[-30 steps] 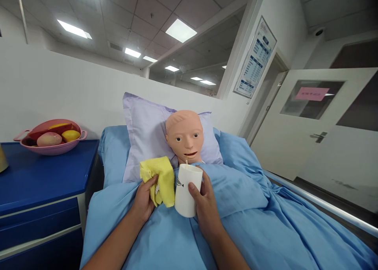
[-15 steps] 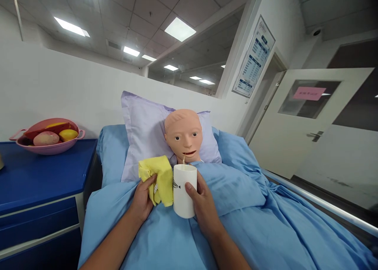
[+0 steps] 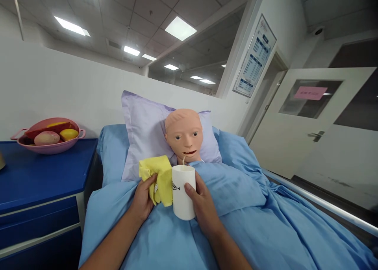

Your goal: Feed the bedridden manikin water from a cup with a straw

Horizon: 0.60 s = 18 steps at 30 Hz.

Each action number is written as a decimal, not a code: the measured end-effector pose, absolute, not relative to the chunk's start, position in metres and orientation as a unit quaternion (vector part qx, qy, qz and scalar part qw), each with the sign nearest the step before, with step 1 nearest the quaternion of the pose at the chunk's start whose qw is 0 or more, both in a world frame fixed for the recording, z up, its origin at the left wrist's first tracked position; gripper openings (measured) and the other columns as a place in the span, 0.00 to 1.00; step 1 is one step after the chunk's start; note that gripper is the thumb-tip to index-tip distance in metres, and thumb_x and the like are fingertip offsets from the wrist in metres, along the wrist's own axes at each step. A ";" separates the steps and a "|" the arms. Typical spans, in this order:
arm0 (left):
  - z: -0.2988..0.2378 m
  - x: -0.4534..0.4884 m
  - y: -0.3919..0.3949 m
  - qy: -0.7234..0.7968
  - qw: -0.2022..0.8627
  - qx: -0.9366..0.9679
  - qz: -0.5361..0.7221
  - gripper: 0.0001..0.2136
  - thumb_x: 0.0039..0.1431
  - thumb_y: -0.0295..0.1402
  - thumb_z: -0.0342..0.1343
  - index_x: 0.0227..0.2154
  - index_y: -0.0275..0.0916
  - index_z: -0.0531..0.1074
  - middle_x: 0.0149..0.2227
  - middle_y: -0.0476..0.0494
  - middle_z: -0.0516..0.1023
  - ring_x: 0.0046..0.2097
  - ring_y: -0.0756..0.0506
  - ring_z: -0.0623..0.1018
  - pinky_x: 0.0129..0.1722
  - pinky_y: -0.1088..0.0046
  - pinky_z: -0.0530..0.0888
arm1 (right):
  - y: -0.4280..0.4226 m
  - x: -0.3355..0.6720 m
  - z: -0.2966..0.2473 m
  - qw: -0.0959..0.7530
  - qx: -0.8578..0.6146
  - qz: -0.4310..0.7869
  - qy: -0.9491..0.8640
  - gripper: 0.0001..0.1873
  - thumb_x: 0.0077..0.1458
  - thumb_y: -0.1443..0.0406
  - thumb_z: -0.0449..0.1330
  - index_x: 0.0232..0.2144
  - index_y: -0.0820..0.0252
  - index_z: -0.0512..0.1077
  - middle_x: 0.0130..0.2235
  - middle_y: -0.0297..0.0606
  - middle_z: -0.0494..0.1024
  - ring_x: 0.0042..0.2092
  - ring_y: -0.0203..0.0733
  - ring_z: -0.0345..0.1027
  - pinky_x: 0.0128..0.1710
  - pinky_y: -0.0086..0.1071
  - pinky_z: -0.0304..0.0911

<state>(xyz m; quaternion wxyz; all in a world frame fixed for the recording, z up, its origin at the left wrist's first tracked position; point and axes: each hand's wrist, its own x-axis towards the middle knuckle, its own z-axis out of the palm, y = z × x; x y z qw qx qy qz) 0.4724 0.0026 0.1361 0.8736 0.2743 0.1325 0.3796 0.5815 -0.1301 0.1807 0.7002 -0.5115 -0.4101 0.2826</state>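
Note:
A white cup with a dark printed mark is gripped in my right hand, thumb across its front. A thin pale straw rises from the cup to the lower lip of a manikin's head; whether its tip is inside the mouth I cannot tell. My left hand pinches a yellow cloth, which hangs beside the cup's left side. The manikin leans on a lilac pillow, and a blue quilt covers it up to the neck.
At the left stands a blue-topped bedside cabinet bearing a pink basin of fruit. A metal bed rail runs along the right. Beyond it a white door stands ajar. A wall closes off the head of the bed.
The cup has shifted very slightly left and down in my right hand. My left hand and the cloth have hardly moved, and the manikin stays put.

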 end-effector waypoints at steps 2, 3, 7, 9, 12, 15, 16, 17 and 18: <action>0.137 0.472 0.002 0.132 0.873 0.275 0.380 0.17 0.55 0.30 0.63 0.48 0.32 0.75 0.40 0.36 0.84 0.42 0.38 0.83 0.45 0.63 0.81 | -0.130 0.581 0.181 0.697 -0.514 0.282 -0.413 0.30 0.54 0.53 0.66 0.58 0.50 0.68 0.48 0.37 0.79 0.46 0.48 0.74 0.43 0.37 0.71; 0.137 0.472 0.002 0.131 0.873 0.275 0.381 0.17 0.55 0.30 0.63 0.48 0.31 0.75 0.40 0.36 0.84 0.42 0.38 0.83 0.45 0.63 0.81 | -0.130 0.581 0.182 0.695 -0.516 0.281 -0.415 0.30 0.54 0.53 0.66 0.57 0.50 0.68 0.49 0.37 0.79 0.46 0.48 0.73 0.43 0.37 0.71; 0.138 0.473 0.001 0.131 0.874 0.269 0.383 0.17 0.55 0.30 0.63 0.48 0.31 0.75 0.40 0.36 0.84 0.42 0.38 0.83 0.45 0.63 0.81 | -0.130 0.579 0.183 0.692 -0.522 0.273 -0.417 0.31 0.54 0.52 0.66 0.58 0.50 0.67 0.50 0.37 0.79 0.49 0.49 0.73 0.44 0.37 0.70; 0.139 0.472 0.001 0.131 0.876 0.267 0.380 0.17 0.55 0.30 0.62 0.48 0.31 0.75 0.40 0.36 0.84 0.42 0.38 0.83 0.45 0.63 0.81 | -0.130 0.580 0.182 0.690 -0.525 0.273 -0.417 0.32 0.54 0.52 0.65 0.59 0.50 0.66 0.51 0.37 0.78 0.50 0.50 0.72 0.44 0.37 0.70; 0.140 0.472 0.001 0.132 0.875 0.267 0.382 0.17 0.56 0.30 0.62 0.48 0.31 0.75 0.40 0.36 0.84 0.42 0.38 0.83 0.45 0.63 0.80 | -0.129 0.581 0.180 0.693 -0.525 0.272 -0.413 0.33 0.53 0.52 0.66 0.59 0.50 0.65 0.52 0.38 0.78 0.51 0.51 0.72 0.45 0.39 0.70; 0.140 0.471 0.001 0.128 0.875 0.269 0.381 0.16 0.55 0.30 0.63 0.47 0.31 0.75 0.41 0.36 0.84 0.42 0.38 0.83 0.46 0.63 0.80 | -0.129 0.581 0.176 0.711 -0.525 0.250 -0.396 0.35 0.50 0.53 0.69 0.58 0.50 0.66 0.52 0.39 0.78 0.51 0.52 0.72 0.45 0.39 0.70; 0.139 0.471 0.001 0.126 0.875 0.271 0.381 0.16 0.55 0.30 0.63 0.47 0.32 0.75 0.40 0.36 0.84 0.42 0.38 0.83 0.45 0.63 0.80 | -0.129 0.581 0.175 0.717 -0.526 0.239 -0.390 0.35 0.48 0.53 0.69 0.57 0.50 0.67 0.52 0.39 0.78 0.51 0.52 0.72 0.45 0.40 0.70; 0.139 0.472 0.001 0.125 0.874 0.272 0.382 0.16 0.55 0.30 0.63 0.47 0.32 0.75 0.40 0.36 0.84 0.42 0.38 0.83 0.45 0.64 0.80 | -0.129 0.580 0.174 0.722 -0.528 0.226 -0.386 0.35 0.47 0.53 0.70 0.57 0.51 0.67 0.52 0.40 0.78 0.51 0.52 0.72 0.45 0.40 0.70; 0.138 0.472 0.001 0.125 0.874 0.274 0.382 0.16 0.55 0.30 0.63 0.46 0.31 0.75 0.40 0.36 0.84 0.42 0.38 0.83 0.45 0.64 0.80 | -0.129 0.578 0.173 0.727 -0.530 0.210 -0.382 0.36 0.46 0.53 0.71 0.56 0.51 0.68 0.52 0.40 0.78 0.51 0.53 0.72 0.46 0.41 0.70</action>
